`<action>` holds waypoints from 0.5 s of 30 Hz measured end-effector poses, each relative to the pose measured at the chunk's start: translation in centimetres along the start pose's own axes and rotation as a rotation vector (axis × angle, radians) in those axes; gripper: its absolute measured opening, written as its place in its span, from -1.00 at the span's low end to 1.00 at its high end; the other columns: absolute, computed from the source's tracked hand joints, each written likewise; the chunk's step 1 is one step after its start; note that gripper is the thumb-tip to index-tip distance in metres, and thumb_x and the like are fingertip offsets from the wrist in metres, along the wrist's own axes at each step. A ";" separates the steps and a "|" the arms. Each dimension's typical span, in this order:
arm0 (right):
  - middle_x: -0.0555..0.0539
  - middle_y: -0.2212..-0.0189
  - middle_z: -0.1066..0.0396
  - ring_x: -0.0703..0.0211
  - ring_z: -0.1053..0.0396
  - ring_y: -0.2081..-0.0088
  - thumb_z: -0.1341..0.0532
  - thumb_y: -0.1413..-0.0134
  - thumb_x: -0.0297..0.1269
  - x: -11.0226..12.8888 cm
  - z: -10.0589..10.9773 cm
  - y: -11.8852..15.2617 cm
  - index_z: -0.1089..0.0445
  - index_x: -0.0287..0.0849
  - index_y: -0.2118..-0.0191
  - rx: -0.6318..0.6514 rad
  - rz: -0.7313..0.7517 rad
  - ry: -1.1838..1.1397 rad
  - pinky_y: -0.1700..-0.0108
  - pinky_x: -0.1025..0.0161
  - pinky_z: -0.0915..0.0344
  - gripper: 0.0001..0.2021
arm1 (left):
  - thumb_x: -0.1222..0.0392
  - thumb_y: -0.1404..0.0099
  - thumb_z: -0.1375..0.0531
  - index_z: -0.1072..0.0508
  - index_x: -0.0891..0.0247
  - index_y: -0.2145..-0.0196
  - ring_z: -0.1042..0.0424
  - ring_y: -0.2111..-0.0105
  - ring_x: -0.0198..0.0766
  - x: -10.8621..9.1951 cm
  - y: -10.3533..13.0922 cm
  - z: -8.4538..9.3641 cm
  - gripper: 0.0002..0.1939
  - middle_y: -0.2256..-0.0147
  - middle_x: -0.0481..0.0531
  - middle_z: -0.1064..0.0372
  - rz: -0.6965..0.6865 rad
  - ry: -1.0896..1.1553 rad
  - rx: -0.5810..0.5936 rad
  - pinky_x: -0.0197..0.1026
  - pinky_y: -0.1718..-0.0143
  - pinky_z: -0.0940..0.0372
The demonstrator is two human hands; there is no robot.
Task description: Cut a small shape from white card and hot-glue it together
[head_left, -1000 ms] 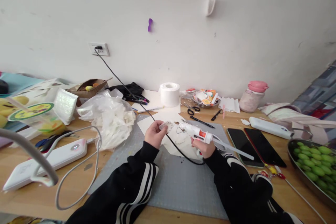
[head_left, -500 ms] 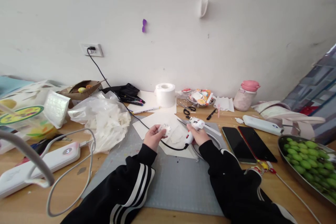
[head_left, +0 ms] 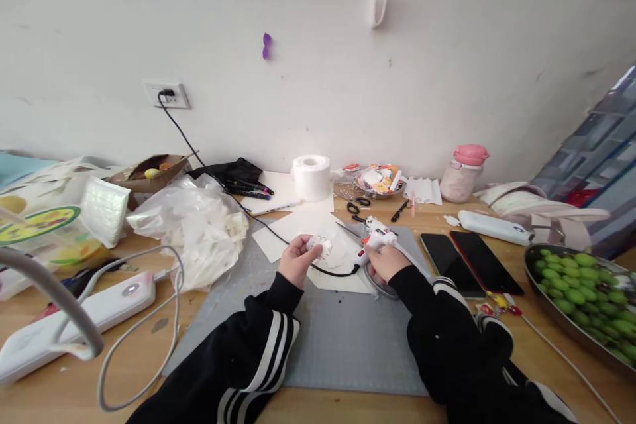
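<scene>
My left hand (head_left: 297, 260) pinches a small white disc with a scalloped edge (head_left: 320, 249) between thumb and fingers, above the white paper (head_left: 278, 233). To its right, my right hand (head_left: 390, 262) is closed on a white hot glue gun (head_left: 381, 238) with a red-orange part. A black cord (head_left: 332, 271) runs from the glue gun across the paper and up to the wall socket (head_left: 167, 95). Partly behind my right hand is a round grey dish (head_left: 382, 289). The pointed blade of a scissors-like tool (head_left: 348, 230) shows just left of the glue gun.
A grey cutting mat (head_left: 342, 344) covers the middle. A plastic bag (head_left: 209, 238) and a white power bank (head_left: 84, 321) lie left. A paper roll (head_left: 311, 179) stands behind. Two phones (head_left: 452, 265) and a bowl of green fruit (head_left: 571, 285) are right.
My right hand has shifted its grip around the glue gun, and its fingers now curl near the red-orange part. The disc in my left hand has moved slightly right. The whole view has shifted a little.
</scene>
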State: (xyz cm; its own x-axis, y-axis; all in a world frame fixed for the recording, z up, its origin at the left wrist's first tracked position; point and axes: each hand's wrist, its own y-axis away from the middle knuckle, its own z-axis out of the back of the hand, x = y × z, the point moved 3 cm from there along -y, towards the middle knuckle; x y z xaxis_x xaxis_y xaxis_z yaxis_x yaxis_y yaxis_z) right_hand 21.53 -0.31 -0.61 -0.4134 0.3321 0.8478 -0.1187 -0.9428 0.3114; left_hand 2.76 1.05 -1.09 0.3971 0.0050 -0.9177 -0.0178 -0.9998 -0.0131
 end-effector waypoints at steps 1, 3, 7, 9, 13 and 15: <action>0.08 1.01 -0.02 0.42 0.07 0.91 -0.13 0.04 -0.22 0.2 -0.6 0.4 -0.16 -0.17 0.88 0.049 0.008 -0.033 0.77 0.35 0.15 -0.54 | 0.17 0.25 -0.35 -0.32 0.29 0.55 -0.32 0.63 -0.41 0.0 0.1 -0.1 -0.68 0.65 -0.15 -0.36 0.001 0.004 0.011 -0.31 0.54 -0.21; 0.11 0.93 -0.14 0.42 0.02 0.89 -0.15 0.09 -0.21 0.9 -1.9 1.0 -0.28 -0.20 0.75 0.145 0.028 -0.132 0.79 0.38 0.13 -0.68 | 0.15 0.24 -0.35 -0.32 0.29 0.55 -0.36 0.60 -0.37 -0.1 0.3 -0.4 -0.68 0.64 -0.11 -0.39 0.009 0.009 0.040 -0.29 0.50 -0.23; 0.10 0.71 -0.30 0.41 -0.17 0.76 -0.17 0.17 -0.13 1.8 -3.5 1.3 -0.33 -0.20 0.53 0.243 0.070 -0.389 0.74 0.42 -0.02 -0.78 | 0.11 0.24 -0.36 -0.32 0.30 0.55 -0.36 0.61 -0.34 -0.2 0.8 -0.9 -0.67 0.64 -0.09 -0.39 0.027 0.010 0.098 -0.25 0.50 -0.24; 0.08 0.65 -0.33 0.42 -0.21 0.71 -0.22 0.26 -0.09 1.8 -3.7 1.1 -0.32 -0.21 0.52 0.255 0.093 -0.490 0.72 0.43 -0.05 -0.74 | 0.10 0.24 -0.36 -0.32 0.30 0.55 -0.35 0.62 -0.35 -0.2 0.9 -1.1 -0.66 0.64 -0.09 -0.39 0.032 0.004 0.121 -0.26 0.50 -0.24; 0.05 0.62 -0.36 0.41 -0.24 0.68 -0.31 0.41 -0.08 1.5 -3.5 0.9 -0.33 -0.22 0.54 0.289 0.128 -0.599 0.72 0.43 -0.07 -0.69 | 0.09 0.23 -0.36 -0.32 0.28 0.53 -0.35 0.60 -0.37 0.0 0.9 -1.0 -0.66 0.62 -0.10 -0.39 0.020 -0.012 0.141 -0.28 0.49 -0.24; 0.05 0.63 -0.37 0.40 -0.24 0.69 -0.32 0.43 -0.09 1.4 -3.6 0.9 -0.34 -0.22 0.54 0.304 0.139 -0.624 0.72 0.43 -0.07 -0.69 | 0.10 0.21 -0.36 -0.33 0.28 0.53 -0.36 0.59 -0.36 0.1 0.8 -0.9 -0.66 0.61 -0.10 -0.39 0.013 -0.018 0.146 -0.28 0.49 -0.23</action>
State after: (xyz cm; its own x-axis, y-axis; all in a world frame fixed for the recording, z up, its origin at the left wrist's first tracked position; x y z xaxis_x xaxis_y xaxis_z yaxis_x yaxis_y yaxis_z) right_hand 17.62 -0.84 -0.67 0.1994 0.2491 0.9477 0.1925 -0.9583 0.2114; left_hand 3.63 0.21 -0.78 0.3791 -0.0062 -0.9253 -0.1570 -0.9859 -0.0578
